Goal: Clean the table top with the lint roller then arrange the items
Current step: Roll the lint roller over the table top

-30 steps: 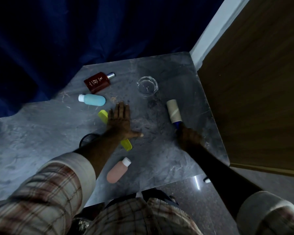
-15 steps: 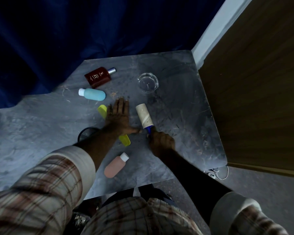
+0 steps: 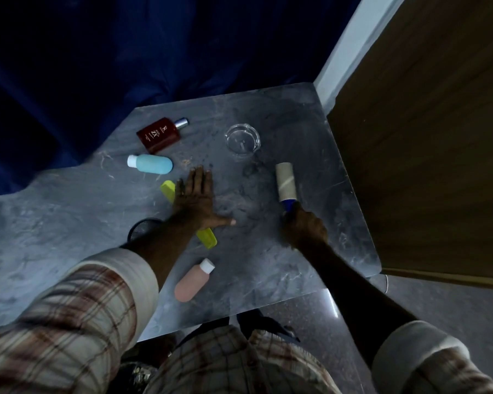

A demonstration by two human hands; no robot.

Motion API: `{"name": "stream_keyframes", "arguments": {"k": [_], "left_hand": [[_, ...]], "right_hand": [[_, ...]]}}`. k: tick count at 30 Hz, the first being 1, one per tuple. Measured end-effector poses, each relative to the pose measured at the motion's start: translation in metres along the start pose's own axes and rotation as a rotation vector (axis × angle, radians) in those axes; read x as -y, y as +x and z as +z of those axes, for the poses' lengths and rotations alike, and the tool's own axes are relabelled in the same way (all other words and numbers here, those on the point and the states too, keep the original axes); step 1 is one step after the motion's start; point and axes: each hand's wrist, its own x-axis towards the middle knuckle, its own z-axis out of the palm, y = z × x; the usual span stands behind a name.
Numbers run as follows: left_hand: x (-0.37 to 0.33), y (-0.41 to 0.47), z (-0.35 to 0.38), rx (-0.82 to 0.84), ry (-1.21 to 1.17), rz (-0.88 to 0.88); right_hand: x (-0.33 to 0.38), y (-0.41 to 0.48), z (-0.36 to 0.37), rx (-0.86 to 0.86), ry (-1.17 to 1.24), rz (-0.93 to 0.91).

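My right hand (image 3: pixel 305 227) grips the blue handle of the lint roller (image 3: pixel 286 182), whose beige roll lies on the grey marble table top (image 3: pixel 268 268) at the right. Flat on the table's middle rests my left hand (image 3: pixel 195 199), fingers spread, pressing on a yellow comb (image 3: pixel 208 238). A dark red perfume bottle (image 3: pixel 160 135), a light blue bottle (image 3: pixel 151 164), a clear glass dish (image 3: pixel 242 139) and a pink bottle (image 3: pixel 192 281) lie around.
A black mesh cup (image 3: pixel 141 228) sits partly hidden under my left forearm. Dark blue curtain (image 3: pixel 125 52) hangs behind the table. A wooden panel (image 3: pixel 424 152) borders the table's right edge. Grey floor (image 3: pixel 310 322) shows below the front edge.
The roller swept left to beside my left hand, then back right to its starting area. My left hand stayed flat on the comb.
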Motion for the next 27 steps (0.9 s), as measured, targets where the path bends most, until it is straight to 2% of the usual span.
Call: {"name": "stream_keyframes", "arguments": {"k": [3,7,10,18,21,25,27], "left_hand": [[0.002,0.003,0.003,-0.003,0.012,0.001],[0.004,0.006,0.008,-0.017,0.022,0.017],[0.005,0.009,0.010,-0.021,0.029,0.020],[0.006,0.011,0.012,-0.020,0.043,0.012],[0.006,0.011,0.012,-0.017,0.040,0.005],[0.006,0.009,0.013,-0.056,0.016,0.012],[0.006,0.008,0.013,-0.069,0.013,0.016]], "right_hand": [[-0.031,0.005,-0.011,-0.002,0.061,0.082],[-0.067,0.011,-0.025,0.050,0.320,0.292],[-0.088,0.010,-0.033,0.024,0.374,0.375],[-0.080,0.008,-0.032,0.043,0.281,0.268],[-0.059,0.007,-0.025,0.035,0.208,0.148],[-0.025,-0.003,-0.006,-0.071,0.042,-0.004],[-0.002,-0.001,-0.002,0.026,0.077,-0.030]]}}
